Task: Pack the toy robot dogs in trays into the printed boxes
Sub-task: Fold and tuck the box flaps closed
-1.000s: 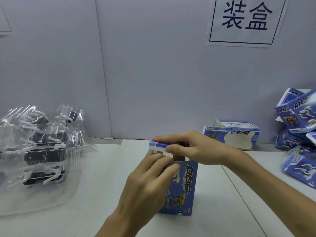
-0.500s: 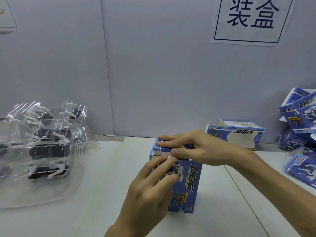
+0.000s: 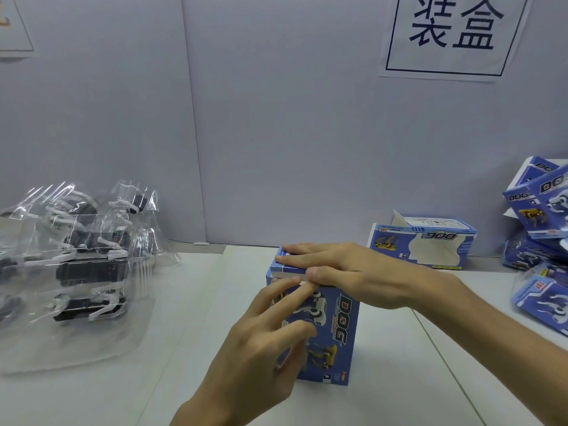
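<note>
Printed box (image 3: 333, 342) upright on table (image 3: 199, 302), centre, toward near edge. Right hand (image 3: 353, 275) flat, fingers straight, pressing top flap (image 3: 287, 267). Left hand (image 3: 261, 339) loosely spread, fingertips on front face, gripping nothing. Best: press evenly, steady front, seat flap fully.

Light: bright, even, diffuse; I see only soft shadows on the bench (image 3: 399, 379). Glare: white streaks on clear bag (image 3: 92, 272). Blur: stacked boxes (image 3: 541, 290) at right edge. Distortion: wall seam (image 3: 193, 149) leans.

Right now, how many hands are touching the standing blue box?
2. The right hand lies flat on the box's top; the left hand touches its front with its fingertips.
</note>
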`<state>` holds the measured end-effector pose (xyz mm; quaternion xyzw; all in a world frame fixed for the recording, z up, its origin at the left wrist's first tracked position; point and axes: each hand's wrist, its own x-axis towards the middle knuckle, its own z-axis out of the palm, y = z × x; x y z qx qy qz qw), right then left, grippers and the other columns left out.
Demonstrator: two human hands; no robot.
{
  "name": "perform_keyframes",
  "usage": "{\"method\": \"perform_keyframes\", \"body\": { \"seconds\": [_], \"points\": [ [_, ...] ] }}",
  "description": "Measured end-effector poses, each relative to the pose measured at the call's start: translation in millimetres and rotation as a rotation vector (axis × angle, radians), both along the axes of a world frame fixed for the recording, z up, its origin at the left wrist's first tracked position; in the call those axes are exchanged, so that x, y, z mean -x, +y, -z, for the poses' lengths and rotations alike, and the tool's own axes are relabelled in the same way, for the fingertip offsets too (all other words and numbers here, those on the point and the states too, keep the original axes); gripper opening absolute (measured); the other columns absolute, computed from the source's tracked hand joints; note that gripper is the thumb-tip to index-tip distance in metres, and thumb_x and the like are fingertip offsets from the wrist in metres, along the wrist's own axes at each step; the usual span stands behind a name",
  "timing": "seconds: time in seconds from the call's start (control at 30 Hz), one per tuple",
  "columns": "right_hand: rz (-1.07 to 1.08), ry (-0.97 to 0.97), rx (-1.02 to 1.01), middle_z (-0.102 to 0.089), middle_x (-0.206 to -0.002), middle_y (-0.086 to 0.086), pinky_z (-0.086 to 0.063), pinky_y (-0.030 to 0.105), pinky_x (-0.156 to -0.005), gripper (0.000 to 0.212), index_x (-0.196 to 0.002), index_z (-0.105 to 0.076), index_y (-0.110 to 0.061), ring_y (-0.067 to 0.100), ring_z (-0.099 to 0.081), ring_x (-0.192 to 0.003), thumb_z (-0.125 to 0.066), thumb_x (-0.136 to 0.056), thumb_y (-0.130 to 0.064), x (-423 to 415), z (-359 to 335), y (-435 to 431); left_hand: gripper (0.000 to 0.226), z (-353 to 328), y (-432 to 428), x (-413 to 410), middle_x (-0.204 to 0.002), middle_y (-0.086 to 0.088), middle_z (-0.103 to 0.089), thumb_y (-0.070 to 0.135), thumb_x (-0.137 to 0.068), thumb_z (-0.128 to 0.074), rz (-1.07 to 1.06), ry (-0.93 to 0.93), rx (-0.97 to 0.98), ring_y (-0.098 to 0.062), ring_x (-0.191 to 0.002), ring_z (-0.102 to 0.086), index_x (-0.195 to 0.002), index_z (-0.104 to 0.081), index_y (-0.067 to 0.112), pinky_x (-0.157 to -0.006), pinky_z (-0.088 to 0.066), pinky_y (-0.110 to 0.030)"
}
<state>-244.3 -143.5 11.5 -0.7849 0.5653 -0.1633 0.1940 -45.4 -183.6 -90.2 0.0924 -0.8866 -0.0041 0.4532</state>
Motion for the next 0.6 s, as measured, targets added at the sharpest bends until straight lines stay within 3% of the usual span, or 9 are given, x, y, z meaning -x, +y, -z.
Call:
{"method": "perform_keyframes", "body": {
  "seconds": [0.07,0.13,0.2,0.3,0.4,0.53,0.6],
  "points": [
    [-0.004,0.072,0.028,-0.018,-0.152,-0.042,-0.032,0.003,-0.097,0.042,-0.147,-0.032,-0.054,-0.031,-0.021,-0.123,-0.034,-0.107,-0.040,1,4,2,0.013,-1,-2,-1,-0.140,0.000,-0.059,0.026,-0.091,-0.062,-0.005,-0.003,-0.005,-0.018,-0.135,-0.047,-0.091,-0.072,0.019,-0.103,-0.046,-0.024],
    [0.003,0.056,0.039,-0.020,-0.152,-0.040,-0.030,0.007,-0.106,0.043,-0.148,-0.033,-0.052,-0.028,-0.020,-0.130,-0.036,-0.108,-0.036,2,5,5,0.012,-1,-1,-1,-0.139,0.002,-0.059,0.027,-0.094,-0.061,0.001,0.017,-0.024,-0.017,-0.134,-0.048,-0.092,-0.071,0.020,-0.103,-0.047,-0.024],
    [0.013,-0.036,0.078,-0.030,-0.152,-0.035,-0.037,0.013,-0.108,0.043,-0.145,-0.041,-0.049,-0.015,-0.030,-0.137,-0.044,-0.106,-0.032,4,4,7,0.011,-1,1,0,-0.139,0.003,-0.060,0.029,-0.096,-0.058,0.009,0.041,-0.048,-0.016,-0.133,-0.048,-0.094,-0.067,0.023,-0.103,-0.046,-0.021],
    [0.014,-0.161,0.042,-0.042,-0.143,-0.039,-0.056,0.023,-0.092,0.039,-0.133,-0.051,-0.055,-0.002,-0.047,-0.132,-0.051,-0.098,-0.038,5,-2,10,0.011,0,3,1,-0.138,0.005,-0.061,0.031,-0.092,-0.056,0.014,0.057,-0.060,-0.016,-0.132,-0.048,-0.094,-0.064,0.025,-0.103,-0.043,-0.017],
    [-0.018,-0.056,0.043,-0.033,-0.130,-0.054,-0.054,0.011,-0.077,0.040,-0.138,-0.049,-0.052,-0.008,-0.040,-0.128,-0.051,-0.101,-0.036,4,-4,9,0.016,1,5,1,-0.137,0.005,-0.061,0.030,-0.091,-0.057,0.023,0.066,-0.053,-0.016,-0.132,-0.048,-0.089,-0.070,0.020,-0.104,-0.041,-0.015],
    [-0.008,0.119,0.081,-0.030,-0.155,-0.031,-0.050,0.004,-0.080,0.042,-0.144,-0.044,-0.048,0.002,-0.037,-0.137,-0.045,-0.105,-0.036,1,-6,7,0.023,1,6,0,-0.139,0.005,-0.059,0.033,-0.097,-0.052,0.051,0.087,-0.063,-0.017,-0.133,-0.047,-0.088,-0.069,0.020,-0.103,-0.039,-0.012],
    [-0.003,0.226,0.168,-0.032,-0.158,-0.024,-0.043,-0.001,-0.082,0.042,-0.146,-0.044,-0.044,0.006,-0.038,-0.139,-0.043,-0.107,-0.031,-3,-5,8,0.029,0,7,0,-0.138,0.004,-0.060,0.036,-0.097,-0.051,0.045,0.087,-0.073,-0.016,-0.133,-0.046,-0.087,-0.071,0.018,-0.104,-0.039,-0.012]
  ]
}}
